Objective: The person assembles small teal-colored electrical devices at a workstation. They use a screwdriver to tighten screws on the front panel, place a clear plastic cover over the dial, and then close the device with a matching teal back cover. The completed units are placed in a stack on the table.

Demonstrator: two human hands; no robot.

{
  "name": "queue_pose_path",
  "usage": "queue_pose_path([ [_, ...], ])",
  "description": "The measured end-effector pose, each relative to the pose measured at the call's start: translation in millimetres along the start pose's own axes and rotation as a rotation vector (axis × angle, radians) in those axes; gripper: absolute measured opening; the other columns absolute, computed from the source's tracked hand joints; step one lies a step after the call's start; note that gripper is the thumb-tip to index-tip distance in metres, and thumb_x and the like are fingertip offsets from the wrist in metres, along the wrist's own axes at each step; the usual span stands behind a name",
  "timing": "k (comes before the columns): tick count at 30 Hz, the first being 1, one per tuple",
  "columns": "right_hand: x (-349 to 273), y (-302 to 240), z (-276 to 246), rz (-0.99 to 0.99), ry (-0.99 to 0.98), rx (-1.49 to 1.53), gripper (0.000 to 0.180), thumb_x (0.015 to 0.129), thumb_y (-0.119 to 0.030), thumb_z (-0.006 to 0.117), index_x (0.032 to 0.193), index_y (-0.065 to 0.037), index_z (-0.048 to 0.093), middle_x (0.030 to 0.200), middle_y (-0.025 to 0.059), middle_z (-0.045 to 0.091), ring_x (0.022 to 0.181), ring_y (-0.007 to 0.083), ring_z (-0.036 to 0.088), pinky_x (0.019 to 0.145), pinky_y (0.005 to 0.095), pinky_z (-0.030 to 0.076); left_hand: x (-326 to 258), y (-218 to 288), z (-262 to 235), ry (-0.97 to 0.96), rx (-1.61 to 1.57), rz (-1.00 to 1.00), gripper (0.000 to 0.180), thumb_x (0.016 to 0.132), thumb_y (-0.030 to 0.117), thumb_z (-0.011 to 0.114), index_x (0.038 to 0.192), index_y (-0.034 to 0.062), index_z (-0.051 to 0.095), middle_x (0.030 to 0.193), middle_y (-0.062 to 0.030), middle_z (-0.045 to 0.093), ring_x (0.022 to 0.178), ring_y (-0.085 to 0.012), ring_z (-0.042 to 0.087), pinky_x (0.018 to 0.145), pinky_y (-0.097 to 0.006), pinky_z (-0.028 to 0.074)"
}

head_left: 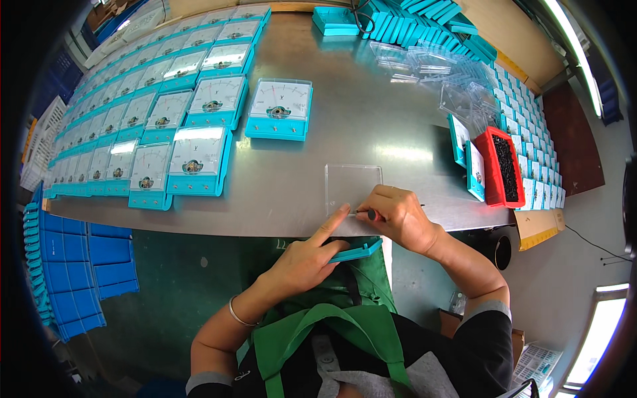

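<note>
At the table's front edge, my left hand (302, 260) grips a teal plastic meter case (361, 251), seen nearly edge-on. Its index finger stretches out and touches the near part of a clear plastic cover (353, 180) lying flat on the metal. My right hand (399, 217) is closed around a small tool with a dark red and black handle (375, 215), which looks like a screwdriver. The tool's tip is close to that fingertip, at the cover's near edge; whether it touches cannot be made out. Beyond the cover stands one finished-looking teal voltmeter (280, 109) with a white dial.
Rows of teal meters (166, 113) cover the table's left side. On the right are a red bin (499, 169) of small black parts, two leaning meters (466, 156) and more rows (531, 146). Clear covers (458, 79) and teal cases (418, 30) pile up at the back.
</note>
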State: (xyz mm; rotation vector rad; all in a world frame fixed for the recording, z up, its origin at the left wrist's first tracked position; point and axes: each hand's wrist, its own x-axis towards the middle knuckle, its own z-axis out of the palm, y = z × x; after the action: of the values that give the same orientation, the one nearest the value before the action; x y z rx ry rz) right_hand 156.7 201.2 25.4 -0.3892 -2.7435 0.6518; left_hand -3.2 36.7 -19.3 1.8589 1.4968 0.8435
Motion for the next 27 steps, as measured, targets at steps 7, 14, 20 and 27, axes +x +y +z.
queue_pose_path([
  [7, 17, 1, -9, 0.012, -0.226, -0.057, 0.012, 0.076, -0.013, 0.068, 0.081, -0.006, 0.059, 0.073, 0.0085, 0.059, 0.072, 0.0291, 0.061, 0.059, 0.0390, 0.047, -2, -2, 0, -0.042, 0.075, -0.024, 0.028, 0.073, 0.005, 0.067, 0.100, 0.0021, 0.061, 0.152, -0.0129, 0.023, 0.093, -0.0317, 0.064, 0.068, -0.039, 0.055],
  [14, 65, 11, -26, 0.288, -0.564, -0.039, 0.033, 0.068, -0.032, 0.078, 0.079, -0.007, 0.059, 0.068, 0.0076, 0.060, 0.066, 0.0275, 0.059, 0.059, 0.0378, 0.043, -1, -3, -1, -0.016, 0.047, 0.000, 0.025, 0.073, 0.004, 0.067, 0.097, 0.0021, 0.060, 0.152, -0.0109, 0.023, 0.088, -0.0316, 0.065, 0.066, -0.040, 0.054],
  [20, 31, -4, -33, 0.207, -0.073, 0.305, 0.030, 0.081, -0.028, 0.072, 0.094, -0.004, 0.061, 0.067, 0.0047, 0.057, 0.062, 0.0183, 0.057, 0.056, 0.0305, 0.043, 0, 1, 0, -0.029, 0.045, -0.046, 0.027, 0.074, 0.004, 0.067, 0.100, 0.0028, 0.061, 0.151, -0.0119, 0.025, 0.104, -0.0327, 0.060, 0.075, -0.040, 0.054],
  [27, 29, -24, -3, 0.048, 0.510, 1.240, 0.016, 0.088, 0.004, 0.040, 0.096, 0.001, 0.054, 0.062, -0.0015, 0.045, 0.048, 0.0035, 0.035, 0.043, 0.0216, 0.030, 1, 7, -2, -0.029, 0.055, -0.048, 0.024, 0.076, 0.005, 0.066, 0.099, 0.0017, 0.061, 0.151, -0.0137, 0.025, 0.126, -0.0329, 0.045, 0.087, -0.039, 0.051],
])
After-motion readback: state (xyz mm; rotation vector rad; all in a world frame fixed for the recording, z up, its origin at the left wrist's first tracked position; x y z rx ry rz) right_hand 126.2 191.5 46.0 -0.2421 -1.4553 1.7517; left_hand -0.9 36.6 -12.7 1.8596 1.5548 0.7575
